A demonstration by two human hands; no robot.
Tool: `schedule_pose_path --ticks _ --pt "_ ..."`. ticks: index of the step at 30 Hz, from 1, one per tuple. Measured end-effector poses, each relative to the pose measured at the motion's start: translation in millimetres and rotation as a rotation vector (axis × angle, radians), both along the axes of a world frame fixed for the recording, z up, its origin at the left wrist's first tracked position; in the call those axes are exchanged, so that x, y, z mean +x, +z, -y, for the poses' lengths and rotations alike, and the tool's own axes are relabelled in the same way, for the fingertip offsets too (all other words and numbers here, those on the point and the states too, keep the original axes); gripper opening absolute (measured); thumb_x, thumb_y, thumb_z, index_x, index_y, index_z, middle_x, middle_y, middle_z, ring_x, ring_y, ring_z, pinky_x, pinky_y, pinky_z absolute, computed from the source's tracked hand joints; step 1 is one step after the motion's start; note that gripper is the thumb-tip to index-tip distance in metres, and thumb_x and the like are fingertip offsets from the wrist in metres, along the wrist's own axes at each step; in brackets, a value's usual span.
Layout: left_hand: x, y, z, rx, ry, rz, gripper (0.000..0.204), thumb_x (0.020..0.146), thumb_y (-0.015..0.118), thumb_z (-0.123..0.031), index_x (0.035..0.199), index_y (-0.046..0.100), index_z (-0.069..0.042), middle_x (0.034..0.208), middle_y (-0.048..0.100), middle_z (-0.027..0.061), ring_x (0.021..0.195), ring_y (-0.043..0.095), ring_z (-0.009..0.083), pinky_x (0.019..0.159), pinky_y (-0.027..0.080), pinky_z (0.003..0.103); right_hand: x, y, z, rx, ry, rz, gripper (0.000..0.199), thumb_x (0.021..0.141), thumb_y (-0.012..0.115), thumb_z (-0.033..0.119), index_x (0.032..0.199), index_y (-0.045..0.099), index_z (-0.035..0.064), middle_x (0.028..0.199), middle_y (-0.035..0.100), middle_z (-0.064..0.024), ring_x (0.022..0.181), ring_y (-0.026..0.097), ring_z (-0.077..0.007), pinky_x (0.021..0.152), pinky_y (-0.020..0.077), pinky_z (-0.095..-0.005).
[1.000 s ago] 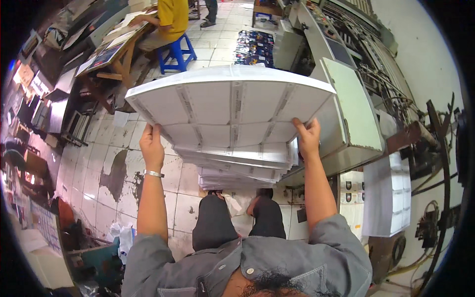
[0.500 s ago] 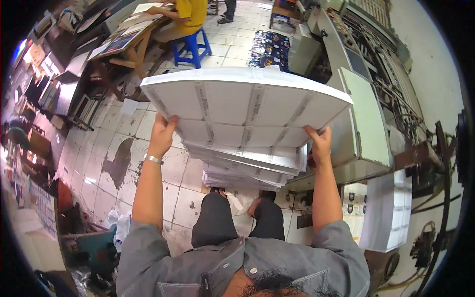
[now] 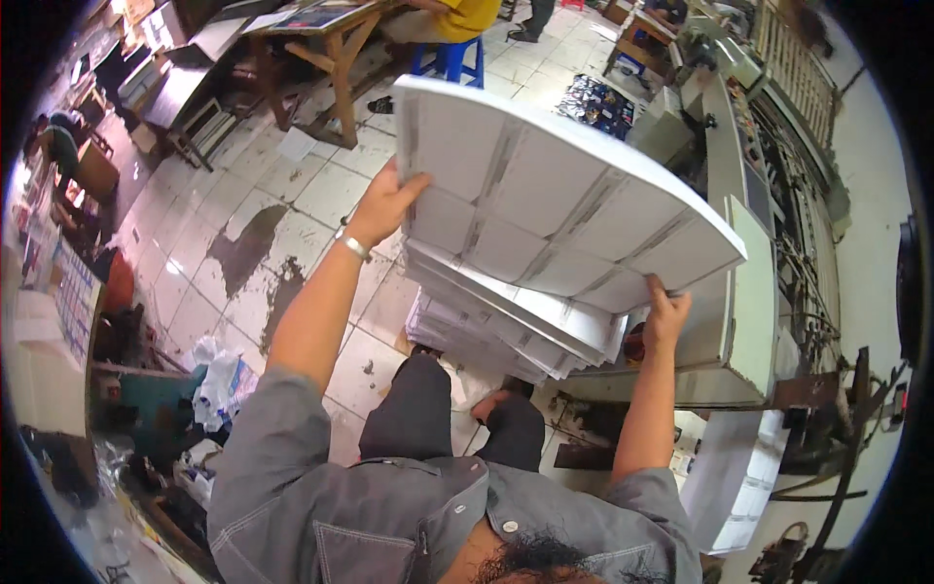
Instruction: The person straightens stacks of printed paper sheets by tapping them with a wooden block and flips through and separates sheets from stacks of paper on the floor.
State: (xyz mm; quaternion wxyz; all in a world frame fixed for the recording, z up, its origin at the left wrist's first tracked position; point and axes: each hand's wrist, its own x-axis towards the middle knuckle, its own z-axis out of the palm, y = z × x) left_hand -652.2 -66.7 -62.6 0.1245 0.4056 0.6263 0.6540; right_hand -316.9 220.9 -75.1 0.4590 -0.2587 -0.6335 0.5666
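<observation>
A thick stack of large white paper sheets, printed with a grid of panels and thin grey strips, spans the space between my hands. My left hand grips its left edge, thumb on the near face. At the lower right corner, my right hand pinches the edge with thumb and fingers. The sheets are tilted, their right end lower than the left. Beneath them stands an uneven pile of similar sheets in front of my feet, partly hidden by the held stack.
A pale green metal cabinet stands close on the right, with another white stack nearer me. Beyond are a blue stool with a seated person in yellow, and a wooden table. White plastic bags lie at left.
The held stack has swung toward the right of the view, and its right end now sits lower. Both hands keep their grip. The whole view has turned too.
</observation>
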Motion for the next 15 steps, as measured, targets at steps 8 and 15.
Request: schedule_pose_path --ticks 8,15 --pt "-29 5 8 -0.253 0.018 0.148 0.041 0.087 0.059 -0.032 0.108 0.059 0.004 0.094 0.065 0.0120 0.084 0.060 0.0159 0.077 0.047 0.028 -10 28 31 -0.048 0.047 0.113 0.035 0.081 0.067 0.008 0.110 0.054 -0.0058 0.102 0.062 -0.0101 0.091 0.057 -0.0182 0.084 0.0431 -0.0296" --pt "-65 -84 -4 -0.730 0.100 -0.012 0.070 0.074 0.063 -0.056 0.102 0.063 0.008 0.099 0.063 0.0229 0.088 0.062 0.0290 0.078 0.047 0.036 -30 -45 36 -0.231 0.095 0.400 0.040 0.080 0.069 0.012 0.111 0.054 -0.0082 0.104 0.062 -0.0137 0.092 0.059 -0.0213 0.083 0.0457 -0.0331"
